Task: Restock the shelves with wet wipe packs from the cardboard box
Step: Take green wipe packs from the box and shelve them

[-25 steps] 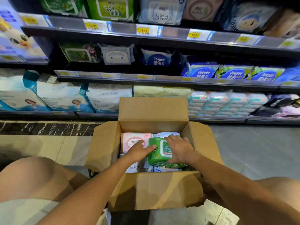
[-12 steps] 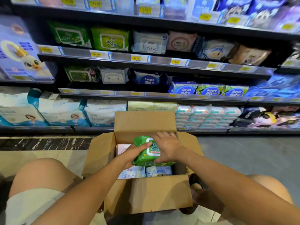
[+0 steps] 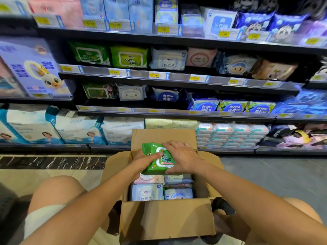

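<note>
Both hands hold a green wet wipe pack (image 3: 155, 167) just above the open cardboard box (image 3: 166, 220). The left hand (image 3: 146, 161) grips its left edge, thumb on top, and the right hand (image 3: 184, 157) curls over its right side. More packs (image 3: 146, 193) lie in the box, which stands before stocked shelves (image 3: 177, 82).

the cardboard box (image 3: 166, 220) sits on the floor (image 3: 265, 174) between your left knee (image 3: 58, 191) and right knee (image 3: 300, 209), in front of the shelves (image 3: 177, 82). you hold a wet wipe pack (image 3: 157, 167) over the box's far half, with your left hand (image 3: 143, 161) at its left side and your right hand (image 3: 184, 160) over its right. more packs (image 3: 146, 193) lie in the box beneath it, toward the near wall.
</note>
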A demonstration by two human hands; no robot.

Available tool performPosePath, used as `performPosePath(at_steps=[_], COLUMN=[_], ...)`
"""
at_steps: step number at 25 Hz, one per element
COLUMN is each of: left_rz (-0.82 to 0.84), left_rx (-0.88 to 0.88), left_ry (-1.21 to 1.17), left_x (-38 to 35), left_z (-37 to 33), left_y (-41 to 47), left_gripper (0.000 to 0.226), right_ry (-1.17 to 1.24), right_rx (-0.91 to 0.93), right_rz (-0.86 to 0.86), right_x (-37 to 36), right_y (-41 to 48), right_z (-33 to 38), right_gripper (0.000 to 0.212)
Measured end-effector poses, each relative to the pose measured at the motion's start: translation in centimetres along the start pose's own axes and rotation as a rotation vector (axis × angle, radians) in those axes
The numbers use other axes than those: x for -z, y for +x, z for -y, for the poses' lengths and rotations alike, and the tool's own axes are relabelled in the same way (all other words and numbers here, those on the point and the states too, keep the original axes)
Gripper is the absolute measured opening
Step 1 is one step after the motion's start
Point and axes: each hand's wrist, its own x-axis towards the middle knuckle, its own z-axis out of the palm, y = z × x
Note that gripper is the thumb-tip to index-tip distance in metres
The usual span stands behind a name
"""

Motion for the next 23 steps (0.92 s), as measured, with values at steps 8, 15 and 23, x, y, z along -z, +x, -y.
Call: performPosePath(at_steps=[8,15,23], left_rz=[-0.104,-0.181,-0.219], left_rx=[-0.062,-0.031,0.019], left_ry=[0.06,0.067,0.131], left_x=[4.6,7.2,8.4], left_z=[0.2,1.7,4.0], left_y=[1.3,2.8,4.5], left_gripper=[0.036,0.037,0.029], right_ry=[0.207,0.412,0.707], right_rx=[-0.154,-0.443,-0.725], right_rz=[-0.016,0.097,0.27], right_x=[-1.3,-7.1,-18.2], right_y=[0.4,1.0,2.5], right_z=[-5.1,-9.2,-11.5], right_gripper=[0.107,0.089,0.088])
